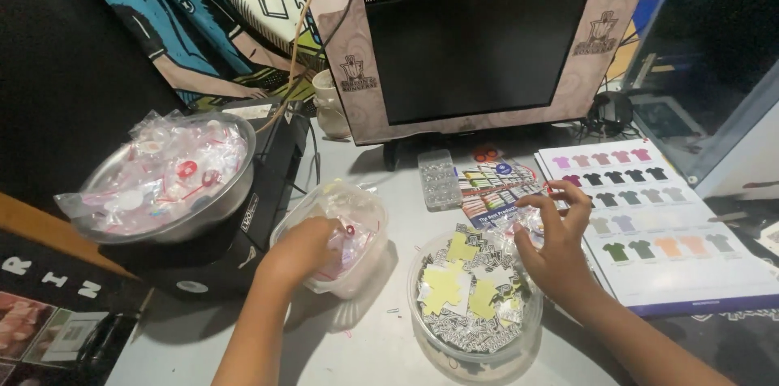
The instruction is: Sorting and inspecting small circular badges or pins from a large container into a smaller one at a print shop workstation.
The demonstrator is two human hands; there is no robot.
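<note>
My left hand (299, 250) reaches into a clear plastic tub (367, 260) full of small clear zip bags with red seals; its fingers are hidden among the bags, so what it grips is unclear. My right hand (556, 244) hovers at the right rim of a round clear container (475, 349) holding yellow shirt-shaped cutouts and black-and-white stickers. Its thumb and fingers pinch a small clear packet (529, 222).
A metal bowl (213, 211) of filled packets sits on a black box (264, 191) at left. A dark monitor (479, 37) stands behind. A shirt colour chart (673, 224), a leaflet (497, 183) and a small clear case (439, 179) lie on the grey desk (357, 345).
</note>
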